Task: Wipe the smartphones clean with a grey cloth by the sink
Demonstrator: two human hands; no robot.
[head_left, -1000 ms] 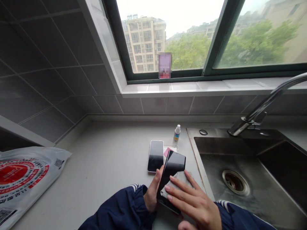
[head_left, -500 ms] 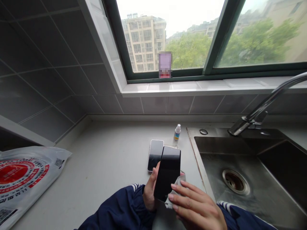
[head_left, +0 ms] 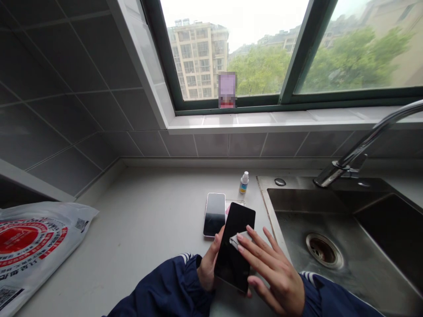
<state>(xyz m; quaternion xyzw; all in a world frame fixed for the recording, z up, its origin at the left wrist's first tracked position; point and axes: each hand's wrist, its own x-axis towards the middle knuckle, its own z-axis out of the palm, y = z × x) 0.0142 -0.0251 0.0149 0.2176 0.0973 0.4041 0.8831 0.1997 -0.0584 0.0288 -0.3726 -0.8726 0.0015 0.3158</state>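
Observation:
A black smartphone (head_left: 233, 264) is gripped by my left hand (head_left: 209, 264), thumb along its left edge and fingertips showing at its lower right. My right hand (head_left: 272, 273) presses a small grey cloth (head_left: 237, 240) onto the middle of the screen with its fingertips; part of the cloth is hidden under them. Beyond the held phone, a second smartphone (head_left: 214, 215) with a pale rim lies on the counter. A clear item with a pink patch (head_left: 228, 208) shows partly beside it, mostly covered by the held phone. Farther back stands a small white-capped bottle (head_left: 243, 182).
To the right is a steel sink (head_left: 264, 193) with a drain (head_left: 324, 250) and a chrome faucet (head_left: 333, 171). A white plastic bag with red print (head_left: 36, 242) lies at the left on the pale counter (head_left: 148, 220). A window sill (head_left: 247, 119) runs behind.
My right hand and the cloth have moved up the screen from its lower right corner to the middle. The held phone has tilted a little to the right.

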